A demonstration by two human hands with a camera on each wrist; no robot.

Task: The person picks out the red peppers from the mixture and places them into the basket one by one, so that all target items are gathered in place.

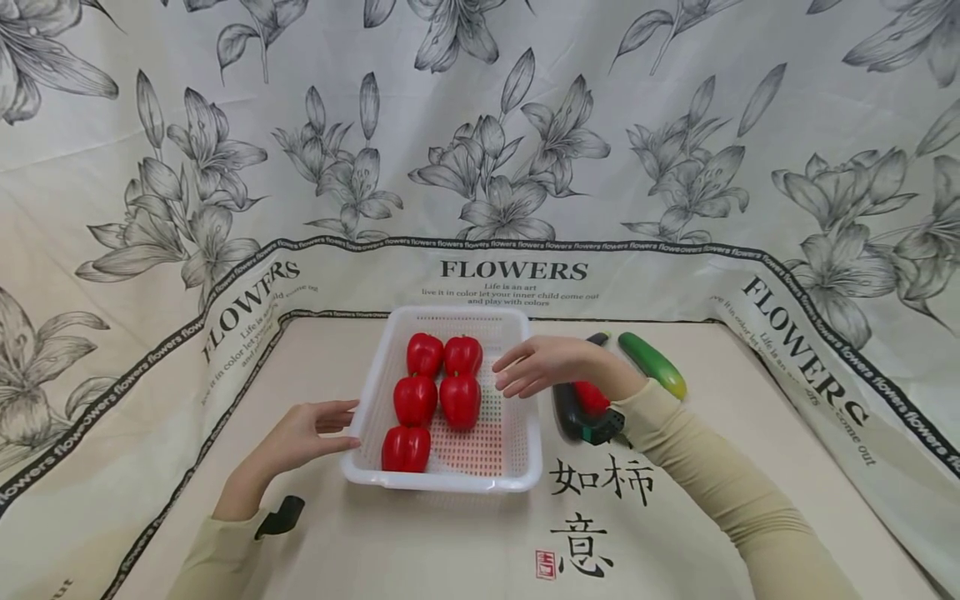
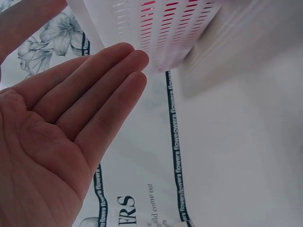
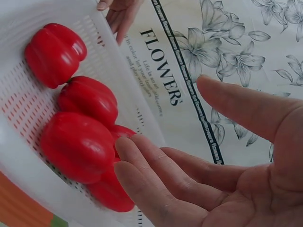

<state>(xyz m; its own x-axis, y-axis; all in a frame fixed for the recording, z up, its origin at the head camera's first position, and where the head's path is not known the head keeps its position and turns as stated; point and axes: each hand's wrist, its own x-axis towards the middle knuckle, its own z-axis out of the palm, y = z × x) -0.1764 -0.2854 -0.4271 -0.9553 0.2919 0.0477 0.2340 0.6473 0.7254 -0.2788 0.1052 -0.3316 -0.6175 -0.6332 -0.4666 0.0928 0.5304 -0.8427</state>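
A white perforated plastic basket (image 1: pixel 442 482) holds several red bell peppers, among them a front one (image 1: pixel 406 450) and one nearer the middle (image 1: pixel 460 402). My left hand (image 1: pixel 307 433) is at the basket's left side, fingers extended and thumb by the rim; whether it touches cannot be told. Over the right rim hovers my right hand (image 1: pixel 551 365), its fingers loosely spread and nothing between them. In the right wrist view, its fingertips (image 3: pixel 125 146) appear in front of the peppers (image 3: pixel 78 146), and contact is not visible.
Right of the basket lie a dark eggplant (image 1: pixel 567 417), a red vegetable (image 1: pixel 592 398) partly hidden by my right wrist, and a green zucchini-like vegetable (image 1: pixel 652 364) with a yellow end. A flower-printed curtain (image 1: pixel 510 167) encloses the table (image 1: pixel 420 550) behind and at the sides.
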